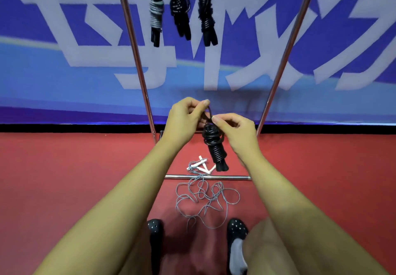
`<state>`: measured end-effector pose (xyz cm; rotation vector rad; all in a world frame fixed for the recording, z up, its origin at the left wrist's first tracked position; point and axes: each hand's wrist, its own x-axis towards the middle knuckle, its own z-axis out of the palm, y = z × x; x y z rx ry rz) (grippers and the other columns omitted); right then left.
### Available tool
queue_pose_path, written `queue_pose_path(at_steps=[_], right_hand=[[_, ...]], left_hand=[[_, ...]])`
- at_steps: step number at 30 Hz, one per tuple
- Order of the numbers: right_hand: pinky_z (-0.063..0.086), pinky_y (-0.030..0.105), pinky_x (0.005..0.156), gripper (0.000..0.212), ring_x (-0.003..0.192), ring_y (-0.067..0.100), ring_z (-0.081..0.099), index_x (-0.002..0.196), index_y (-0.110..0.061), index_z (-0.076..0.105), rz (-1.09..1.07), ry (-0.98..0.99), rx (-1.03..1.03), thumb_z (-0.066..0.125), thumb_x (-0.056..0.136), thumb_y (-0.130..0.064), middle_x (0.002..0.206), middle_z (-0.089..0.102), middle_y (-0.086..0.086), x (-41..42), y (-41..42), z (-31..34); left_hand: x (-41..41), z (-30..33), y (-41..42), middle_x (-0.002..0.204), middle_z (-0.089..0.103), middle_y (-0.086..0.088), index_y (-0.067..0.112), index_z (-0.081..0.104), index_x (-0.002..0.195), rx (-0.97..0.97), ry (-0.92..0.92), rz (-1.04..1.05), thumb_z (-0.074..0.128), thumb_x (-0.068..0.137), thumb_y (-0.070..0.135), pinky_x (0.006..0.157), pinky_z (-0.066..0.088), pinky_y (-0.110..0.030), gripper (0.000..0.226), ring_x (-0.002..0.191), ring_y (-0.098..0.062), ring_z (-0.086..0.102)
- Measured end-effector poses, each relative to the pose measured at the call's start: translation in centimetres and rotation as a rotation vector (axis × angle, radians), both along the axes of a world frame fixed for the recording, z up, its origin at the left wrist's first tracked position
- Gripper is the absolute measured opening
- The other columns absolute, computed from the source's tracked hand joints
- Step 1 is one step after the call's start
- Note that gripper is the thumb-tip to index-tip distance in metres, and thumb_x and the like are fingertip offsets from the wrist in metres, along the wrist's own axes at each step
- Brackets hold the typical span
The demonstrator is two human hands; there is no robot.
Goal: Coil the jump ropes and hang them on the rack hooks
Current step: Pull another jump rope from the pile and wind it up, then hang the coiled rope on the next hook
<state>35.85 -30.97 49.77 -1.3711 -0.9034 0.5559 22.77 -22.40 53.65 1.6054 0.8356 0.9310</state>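
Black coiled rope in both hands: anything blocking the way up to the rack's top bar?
Nothing visible. The black coiled rope hangs from the left hand and right hand, open space above. Three hung ropes fill the bar's left-middle; hooks are blurred.

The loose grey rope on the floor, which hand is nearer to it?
Right, slightly. Both hands hold the black bundle above the grey rope; the right sits lower.

Rack (137,60) top bar, hooks cut off, blurred; left hand (184,118) hides rope loop

Loose rope (206,199) on floor (75,167) below coiled rope (214,146), rack (137,60) behind.
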Motion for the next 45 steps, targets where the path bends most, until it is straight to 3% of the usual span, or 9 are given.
queue_pose_path(at_steps=[10,14,17,20,24,28,32,36,45], right_hand=[[0.053,0.022,0.071,0.008,0.076,0.005,0.067,0.095,-0.012,0.076,0.0,-0.032,0.042,0.072,0.095,-0.018,0.085,0.076,-0.005,1.6,0.7,11.5],[0.052,0.021,0.066,0.01,0.077,0.006,0.067,0.097,-0.019,0.074,-0.053,-0.113,-0.007,0.067,0.099,-0.025,0.088,0.075,-0.006,4.4,3.4,14.8],[0.049,0.012,0.066,0.012,0.084,0.003,0.069,0.102,-0.016,0.075,-0.126,-0.082,0.029,0.066,0.099,-0.024,0.094,0.075,-0.006,6.8,5.7,17.0],[0.05,0.014,0.071,0.015,0.09,0.004,0.07,0.106,-0.015,0.076,-0.159,-0.1,0.025,0.067,0.099,-0.025,0.097,0.076,-0.007,8.8,8.1,18.6],[0.054,0.023,0.078,0.013,0.092,0.009,0.07,0.105,-0.017,0.075,-0.206,-0.126,0.03,0.066,0.099,-0.026,0.098,0.075,-0.005,11.1,11.7,20.5],[0.051,0.02,0.076,0.011,0.089,0.007,0.067,0.101,-0.018,0.073,-0.244,-0.144,0.049,0.065,0.099,-0.024,0.095,0.073,-0.007,13.2,15.1,21.7],[0.048,0.019,0.072,0.018,0.089,0.008,0.068,0.106,-0.012,0.076,-0.278,-0.155,0.055,0.065,0.1,-0.025,0.097,0.075,-0.004,15.1,17.9,22.5],[0.05,0.021,0.075,0.015,0.091,0.008,0.067,0.104,-0.016,0.075,-0.295,-0.136,0.059,0.065,0.099,-0.027,0.096,0.074,-0.007,16.3,19.5,22.5],[0.054,0.028,0.08,0.017,0.092,0.012,0.069,0.098,-0.014,0.079,-0.279,-0.223,0.026,0.067,0.097,-0.027,0.094,0.076,-0.004,17.3,20.8,23.1]], left_hand=[[3.0,10.9,1.1,0.07,0.073,-0.001,0.006,0.063,0.083,0.099,-0.07,0.006,0.064,0.101,0.027,0.067,0.061,-0.034,0.028,0.061,-0.018,0.067],[5.3,13.3,2.3,0.084,0.075,-0.01,0.003,0.068,0.09,0.027,-0.182,0.0,0.062,0.101,0.034,0.071,0.061,-0.026,0.034,0.074,-0.015,0.073],[7.7,14.4,4.1,0.093,0.075,-0.011,0.008,0.071,0.098,-0.006,-0.243,-0.035,0.069,0.098,0.03,0.084,0.061,-0.031,0.023,0.084,-0.014,0.071],[10.4,15.4,6.4,0.091,0.075,-0.005,0.011,0.075,0.095,0.019,-0.24,-0.014,0.073,0.094,0.023,0.076,0.056,-0.026,0.012,0.079,-0.006,0.068],[13.5,16.7,10.0,0.094,0.078,-0.005,0.01,0.077,0.099,-0.088,-0.315,-0.003,0.074,0.093,0.022,0.073,0.054,-0.028,0.014,0.084,-0.016,0.072],[16.1,17.5,13.2,0.099,0.078,-0.011,0.007,0.077,0.1,-0.135,-0.373,0.016,0.076,0.091,0.02,0.086,0.06,-0.039,0.015,0.099,-0.029,0.074],[18.5,18.2,15.7,0.093,0.079,-0.009,0.01,0.077,0.094,-0.138,-0.384,0.066,0.076,0.091,0.019,0.088,0.06,-0.041,0.01,0.089,-0.024,0.075],[19.9,18.6,16.7,0.089,0.077,-0.004,0.007,0.077,0.101,-0.11,-0.356,0.104,0.074,0.093,0.021,0.072,0.06,-0.029,0.017,0.075,-0.012,0.072],[21.0,18.6,17.8,0.089,0.078,-0.003,0.007,0.078,0.097,-0.008,-0.309,0.182,0.071,0.095,0.022,0.081,0.061,-0.033,0.016,0.084,-0.016,0.074]])
